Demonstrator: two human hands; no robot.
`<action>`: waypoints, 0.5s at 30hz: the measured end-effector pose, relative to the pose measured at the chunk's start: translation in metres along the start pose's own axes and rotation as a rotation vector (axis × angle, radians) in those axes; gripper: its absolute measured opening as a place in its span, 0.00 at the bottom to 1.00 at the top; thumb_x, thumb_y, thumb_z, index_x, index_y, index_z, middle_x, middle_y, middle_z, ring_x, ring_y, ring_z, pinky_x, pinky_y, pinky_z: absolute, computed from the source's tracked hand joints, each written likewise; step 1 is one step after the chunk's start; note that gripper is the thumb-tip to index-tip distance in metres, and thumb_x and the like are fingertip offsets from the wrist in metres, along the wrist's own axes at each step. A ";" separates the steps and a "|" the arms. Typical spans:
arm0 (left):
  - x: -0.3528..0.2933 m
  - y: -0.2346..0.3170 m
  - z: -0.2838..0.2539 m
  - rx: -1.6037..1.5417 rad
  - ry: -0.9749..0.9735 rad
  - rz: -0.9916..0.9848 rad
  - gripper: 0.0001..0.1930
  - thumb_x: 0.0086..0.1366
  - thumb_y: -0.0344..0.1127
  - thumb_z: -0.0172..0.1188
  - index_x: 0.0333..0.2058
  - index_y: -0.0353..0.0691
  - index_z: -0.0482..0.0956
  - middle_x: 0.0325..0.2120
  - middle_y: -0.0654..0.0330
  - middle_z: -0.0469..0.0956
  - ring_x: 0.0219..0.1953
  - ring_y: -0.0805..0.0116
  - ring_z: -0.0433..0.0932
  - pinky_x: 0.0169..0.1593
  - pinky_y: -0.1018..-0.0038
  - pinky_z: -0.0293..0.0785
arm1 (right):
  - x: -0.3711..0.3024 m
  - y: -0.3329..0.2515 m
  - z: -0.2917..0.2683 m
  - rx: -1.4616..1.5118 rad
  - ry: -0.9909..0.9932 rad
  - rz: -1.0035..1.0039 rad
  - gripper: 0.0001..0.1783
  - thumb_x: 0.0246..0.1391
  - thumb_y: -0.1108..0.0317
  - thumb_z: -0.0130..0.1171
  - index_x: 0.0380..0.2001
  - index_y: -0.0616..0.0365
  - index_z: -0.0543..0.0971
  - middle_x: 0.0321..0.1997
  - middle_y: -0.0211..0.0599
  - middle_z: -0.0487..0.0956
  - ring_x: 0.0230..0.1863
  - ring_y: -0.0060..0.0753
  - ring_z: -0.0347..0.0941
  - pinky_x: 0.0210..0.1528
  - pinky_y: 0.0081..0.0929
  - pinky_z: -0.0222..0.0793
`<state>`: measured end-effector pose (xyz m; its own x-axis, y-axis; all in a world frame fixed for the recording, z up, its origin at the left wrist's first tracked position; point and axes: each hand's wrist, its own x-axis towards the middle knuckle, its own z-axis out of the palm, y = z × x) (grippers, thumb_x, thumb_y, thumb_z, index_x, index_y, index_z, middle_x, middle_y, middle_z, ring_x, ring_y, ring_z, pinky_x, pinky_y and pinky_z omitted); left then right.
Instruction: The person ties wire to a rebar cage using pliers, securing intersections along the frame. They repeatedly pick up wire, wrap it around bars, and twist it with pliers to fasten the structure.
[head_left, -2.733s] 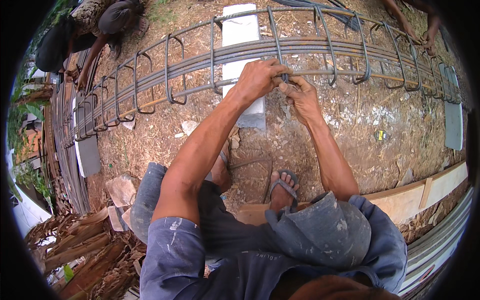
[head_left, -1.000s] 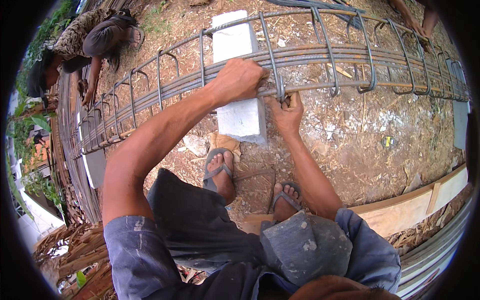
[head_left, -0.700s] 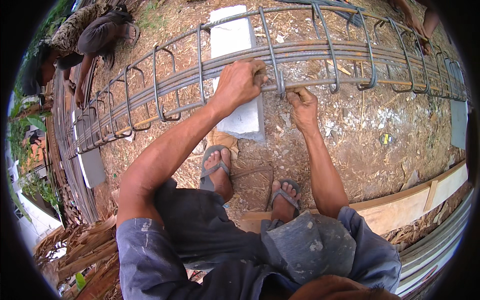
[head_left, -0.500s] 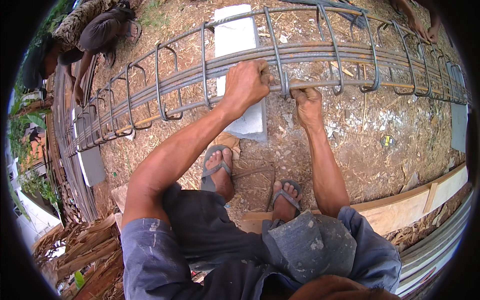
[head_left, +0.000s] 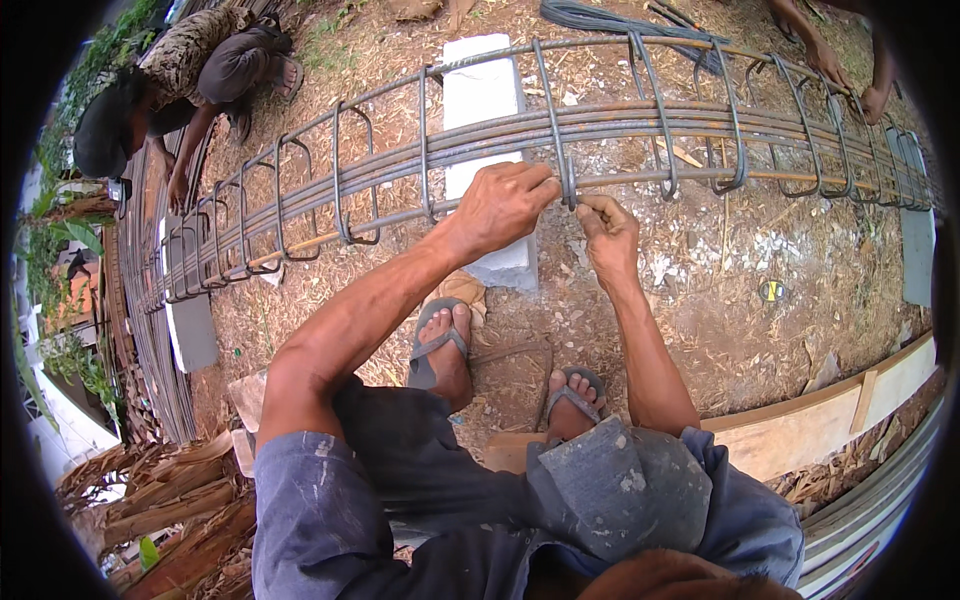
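A long cage of reinforcing bars [head_left: 640,120], with square steel stirrups around several lengthwise bars, stretches across in front of me. My left hand [head_left: 505,207] is curled closed over the near lower bar, just left of one stirrup [head_left: 552,110]. On the other side of that stirrup's lower end, my right hand [head_left: 608,230] is pinched closed slightly under the bar. Whatever lies between its fingertips is too small to make out.
White blocks [head_left: 490,85] support the cage. A bundle of thin wire [head_left: 640,35] lies beyond it. One person crouches at the far left; another person's hands [head_left: 850,85] touch the cage at far right. A tape measure [head_left: 772,291] and a wooden board [head_left: 790,420] lie on the right.
My right hand has come down a little from the near bar, its fingertips now pinched below it. My left hand stays at the bar beside the stirrup. The view has shifted slightly.
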<state>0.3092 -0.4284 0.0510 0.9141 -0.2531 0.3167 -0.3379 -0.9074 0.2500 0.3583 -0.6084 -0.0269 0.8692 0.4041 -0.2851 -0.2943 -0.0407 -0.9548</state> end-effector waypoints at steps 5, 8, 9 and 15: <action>0.022 -0.008 -0.014 0.027 -0.134 0.232 0.04 0.55 0.31 0.55 0.28 0.38 0.74 0.28 0.58 0.73 0.33 0.59 0.78 0.35 0.65 0.75 | -0.009 -0.023 -0.010 0.288 -0.128 0.146 0.05 0.57 0.75 0.56 0.35 0.61 0.79 0.25 0.23 0.74 0.18 0.09 0.57 0.18 0.12 0.51; 0.026 -0.005 -0.006 -0.097 -0.083 0.026 0.06 0.58 0.31 0.57 0.32 0.35 0.76 0.30 0.54 0.75 0.35 0.52 0.77 0.39 0.60 0.74 | -0.005 -0.014 -0.010 0.248 -0.105 0.068 0.04 0.55 0.76 0.56 0.34 0.60 0.79 0.23 0.21 0.74 0.16 0.07 0.56 0.16 0.12 0.48; 0.023 -0.001 0.001 -0.177 -0.003 -0.088 0.06 0.59 0.31 0.57 0.33 0.35 0.76 0.31 0.53 0.75 0.36 0.51 0.76 0.40 0.60 0.74 | -0.007 -0.014 -0.006 0.243 -0.068 0.061 0.03 0.55 0.75 0.57 0.32 0.60 0.79 0.22 0.21 0.73 0.16 0.08 0.56 0.16 0.12 0.49; 0.008 0.003 0.011 -0.273 0.060 -0.144 0.05 0.58 0.31 0.59 0.30 0.35 0.78 0.32 0.52 0.77 0.37 0.48 0.77 0.42 0.58 0.73 | 0.000 -0.017 -0.003 0.074 -0.092 0.189 0.04 0.59 0.71 0.56 0.31 0.58 0.77 0.20 0.19 0.68 0.15 0.10 0.54 0.14 0.14 0.49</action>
<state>0.3185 -0.4368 0.0438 0.9450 -0.1005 0.3114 -0.2606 -0.8066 0.5306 0.3644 -0.6109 -0.0103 0.7567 0.4773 -0.4467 -0.4803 -0.0578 -0.8752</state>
